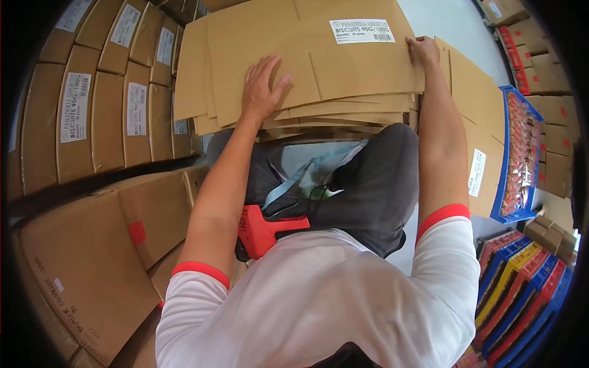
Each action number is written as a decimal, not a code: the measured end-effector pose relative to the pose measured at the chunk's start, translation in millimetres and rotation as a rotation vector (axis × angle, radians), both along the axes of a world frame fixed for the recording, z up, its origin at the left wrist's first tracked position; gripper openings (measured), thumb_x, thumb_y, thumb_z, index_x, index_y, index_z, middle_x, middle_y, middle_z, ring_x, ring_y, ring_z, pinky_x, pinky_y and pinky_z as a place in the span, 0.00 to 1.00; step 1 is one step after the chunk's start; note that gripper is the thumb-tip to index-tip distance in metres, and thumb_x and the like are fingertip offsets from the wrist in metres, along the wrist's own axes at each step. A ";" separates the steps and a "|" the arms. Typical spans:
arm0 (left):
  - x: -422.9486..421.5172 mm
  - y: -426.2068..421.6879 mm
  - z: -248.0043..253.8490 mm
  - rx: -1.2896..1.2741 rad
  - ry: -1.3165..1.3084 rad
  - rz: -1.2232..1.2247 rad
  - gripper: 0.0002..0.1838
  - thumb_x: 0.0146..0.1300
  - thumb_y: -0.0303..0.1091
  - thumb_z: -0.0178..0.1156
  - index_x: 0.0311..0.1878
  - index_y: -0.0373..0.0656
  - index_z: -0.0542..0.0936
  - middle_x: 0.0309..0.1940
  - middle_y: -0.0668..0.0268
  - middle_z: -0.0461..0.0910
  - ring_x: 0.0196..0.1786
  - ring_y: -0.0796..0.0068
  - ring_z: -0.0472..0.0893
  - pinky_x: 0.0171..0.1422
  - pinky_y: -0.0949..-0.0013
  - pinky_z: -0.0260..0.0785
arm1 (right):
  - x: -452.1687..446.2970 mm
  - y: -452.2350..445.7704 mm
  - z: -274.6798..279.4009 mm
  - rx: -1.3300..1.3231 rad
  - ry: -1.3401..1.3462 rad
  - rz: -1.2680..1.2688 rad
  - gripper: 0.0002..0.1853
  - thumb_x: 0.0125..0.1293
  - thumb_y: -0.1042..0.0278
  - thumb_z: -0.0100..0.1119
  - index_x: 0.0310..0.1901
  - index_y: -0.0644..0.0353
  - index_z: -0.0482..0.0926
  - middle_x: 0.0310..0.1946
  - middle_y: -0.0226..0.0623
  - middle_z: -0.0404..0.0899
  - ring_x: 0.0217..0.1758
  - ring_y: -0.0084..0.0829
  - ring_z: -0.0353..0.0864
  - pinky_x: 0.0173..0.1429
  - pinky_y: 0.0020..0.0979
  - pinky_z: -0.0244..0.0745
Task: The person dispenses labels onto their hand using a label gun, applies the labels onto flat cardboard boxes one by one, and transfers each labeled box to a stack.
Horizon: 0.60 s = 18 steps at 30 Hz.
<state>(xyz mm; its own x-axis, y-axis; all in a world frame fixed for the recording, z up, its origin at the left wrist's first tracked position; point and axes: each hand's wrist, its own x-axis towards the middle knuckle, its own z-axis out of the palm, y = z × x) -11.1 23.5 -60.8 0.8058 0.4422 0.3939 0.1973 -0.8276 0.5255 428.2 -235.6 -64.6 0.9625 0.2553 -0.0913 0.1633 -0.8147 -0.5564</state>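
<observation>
A stack of flattened cardboard boxes (257,37) lies in front of my knees. The top one bears a white printed label (362,31) for assorted biscuits. My left hand (265,89) rests on the top sheet with its fingers spread. At the right edge of the same sheet, beside the label, my right hand (423,50) is closed, with thumb and fingers pinching the cardboard edge. A red tape dispenser (264,230) lies by my waist on the left.
Labelled cartons (75,110) are stacked at the left, with a large carton (86,270) nearer me. On the right are more flattened boxes (485,122), a blue crate (508,178) of packets and stacked coloured crates (521,294).
</observation>
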 end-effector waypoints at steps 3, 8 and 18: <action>-0.6 1.8 0.5 0.007 -0.002 -0.005 0.33 0.73 0.56 0.58 0.72 0.44 0.73 0.71 0.52 0.74 0.76 0.50 0.68 0.83 0.45 0.51 | -17.8 -7.5 26.5 0.126 -0.067 -0.024 0.29 0.61 0.46 0.76 0.49 0.66 0.83 0.37 0.37 0.87 0.38 0.31 0.86 0.44 0.34 0.80; -6.4 -1.1 10.8 -0.116 -0.051 -0.130 0.34 0.75 0.54 0.56 0.75 0.42 0.69 0.73 0.49 0.70 0.77 0.46 0.66 0.84 0.50 0.52 | -75.5 -78.4 66.9 0.498 -0.084 -0.053 0.24 0.66 0.57 0.72 0.58 0.64 0.81 0.43 0.39 0.86 0.45 0.27 0.84 0.49 0.29 0.79; 1.3 -12.5 37.2 -0.951 -0.324 -0.178 0.38 0.80 0.55 0.49 0.81 0.39 0.57 0.79 0.49 0.60 0.81 0.53 0.62 0.83 0.53 0.54 | -225.4 -394.2 36.3 1.146 -0.429 -0.654 0.26 0.76 0.73 0.56 0.74 0.65 0.70 0.65 0.45 0.79 0.60 0.36 0.82 0.62 0.37 0.81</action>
